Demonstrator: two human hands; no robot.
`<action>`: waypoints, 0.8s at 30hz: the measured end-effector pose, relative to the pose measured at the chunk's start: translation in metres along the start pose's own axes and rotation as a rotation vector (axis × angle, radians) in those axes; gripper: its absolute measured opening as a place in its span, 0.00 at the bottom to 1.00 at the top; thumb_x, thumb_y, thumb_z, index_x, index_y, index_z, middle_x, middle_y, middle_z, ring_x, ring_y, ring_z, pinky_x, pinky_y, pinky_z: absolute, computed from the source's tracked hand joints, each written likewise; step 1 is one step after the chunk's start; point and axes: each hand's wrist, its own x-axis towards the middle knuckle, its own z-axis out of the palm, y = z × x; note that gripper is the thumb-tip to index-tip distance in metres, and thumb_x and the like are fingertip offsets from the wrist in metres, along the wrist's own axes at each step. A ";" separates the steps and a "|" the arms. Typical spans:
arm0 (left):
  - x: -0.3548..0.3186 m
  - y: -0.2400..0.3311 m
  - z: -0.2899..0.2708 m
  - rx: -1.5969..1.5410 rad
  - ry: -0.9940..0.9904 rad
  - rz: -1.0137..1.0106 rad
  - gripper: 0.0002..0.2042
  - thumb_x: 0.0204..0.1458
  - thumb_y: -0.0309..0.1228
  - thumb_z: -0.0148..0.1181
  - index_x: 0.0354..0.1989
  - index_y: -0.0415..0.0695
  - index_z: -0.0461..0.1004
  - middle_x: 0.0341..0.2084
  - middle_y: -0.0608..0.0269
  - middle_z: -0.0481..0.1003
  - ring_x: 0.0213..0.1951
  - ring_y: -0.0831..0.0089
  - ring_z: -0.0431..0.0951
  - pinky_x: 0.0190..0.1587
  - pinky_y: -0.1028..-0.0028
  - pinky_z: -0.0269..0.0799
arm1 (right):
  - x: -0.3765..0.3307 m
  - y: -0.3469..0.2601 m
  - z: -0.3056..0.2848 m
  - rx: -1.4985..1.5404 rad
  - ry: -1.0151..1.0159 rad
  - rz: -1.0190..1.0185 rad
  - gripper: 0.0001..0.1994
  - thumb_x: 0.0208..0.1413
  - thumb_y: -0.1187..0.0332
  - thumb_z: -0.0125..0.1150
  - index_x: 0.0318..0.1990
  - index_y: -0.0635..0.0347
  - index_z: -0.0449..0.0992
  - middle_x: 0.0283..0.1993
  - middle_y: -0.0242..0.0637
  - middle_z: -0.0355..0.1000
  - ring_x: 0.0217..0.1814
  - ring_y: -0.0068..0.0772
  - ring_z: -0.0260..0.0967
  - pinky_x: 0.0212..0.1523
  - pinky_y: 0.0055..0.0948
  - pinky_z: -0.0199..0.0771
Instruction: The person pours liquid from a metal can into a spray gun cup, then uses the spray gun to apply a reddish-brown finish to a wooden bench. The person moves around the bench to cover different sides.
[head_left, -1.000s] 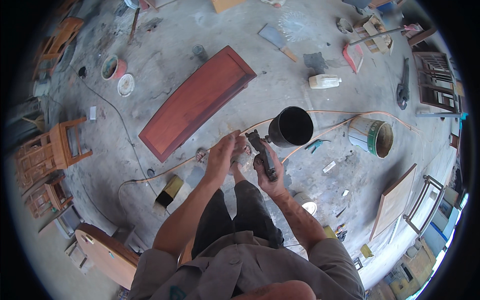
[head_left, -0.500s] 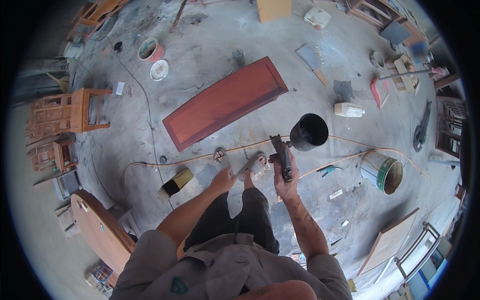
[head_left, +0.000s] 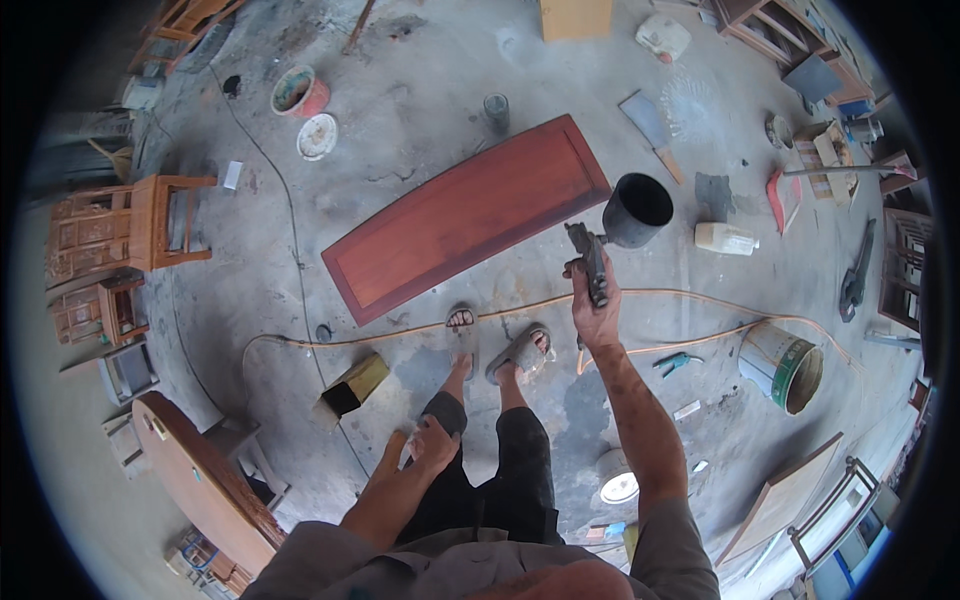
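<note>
2 bare hands in view, 1 of them loaded. Right hand grips a dark spray gun, fingers wrapped round its handle; the gun's black cup sits to the right of it, mouth uncovered, contents too dark to read. Left hand is down by the left knee, fingers loosely curled; whether it touches the trousers or holds anything is not readable from this view. The red-brown wooden panel lies ahead of the 2 sandalled feet, running obliquely, its right end near the gun in the view. An orange hose crosses the floor between feet and panel; its join to the gun is not visible. To the right: teal pliers, a white and green bucket on its side, a pale jug. Step in hand, as judged: gun raised and positioned beside the panel, no spray visible. Next move probably calls for a steady wrist, the cup level, and hose slack clear of the feet.
</note>
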 end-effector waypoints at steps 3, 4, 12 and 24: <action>0.041 -0.038 0.066 -0.057 0.251 0.190 0.38 0.58 0.51 0.55 0.68 0.35 0.56 0.61 0.41 0.67 0.61 0.51 0.71 0.60 0.59 0.70 | 0.010 0.014 0.006 -0.002 0.014 0.057 0.22 0.69 0.64 0.56 0.64 0.66 0.66 0.34 0.31 0.72 0.37 0.21 0.69 0.42 0.24 0.72; 0.048 -0.051 0.081 -0.063 0.306 0.211 0.36 0.59 0.50 0.55 0.68 0.35 0.57 0.61 0.43 0.67 0.61 0.52 0.71 0.60 0.60 0.69 | 0.013 0.015 0.015 0.022 0.011 0.074 0.22 0.69 0.62 0.57 0.64 0.65 0.66 0.33 0.29 0.70 0.36 0.19 0.66 0.39 0.23 0.70; 0.080 -0.095 0.138 -0.144 0.572 0.389 0.26 0.62 0.45 0.54 0.63 0.41 0.65 0.60 0.57 0.69 0.62 0.63 0.68 0.61 0.65 0.67 | 0.007 0.032 0.045 -0.007 -0.055 0.147 0.24 0.67 0.66 0.59 0.66 0.65 0.65 0.37 0.32 0.72 0.37 0.19 0.66 0.41 0.22 0.70; 0.119 -0.119 0.166 0.110 0.638 0.473 0.21 0.62 0.36 0.53 0.60 0.36 0.69 0.54 0.55 0.73 0.56 0.60 0.72 0.58 0.66 0.69 | 0.004 0.038 0.061 0.063 -0.106 0.172 0.24 0.67 0.69 0.56 0.68 0.64 0.63 0.46 0.40 0.77 0.43 0.22 0.73 0.45 0.23 0.73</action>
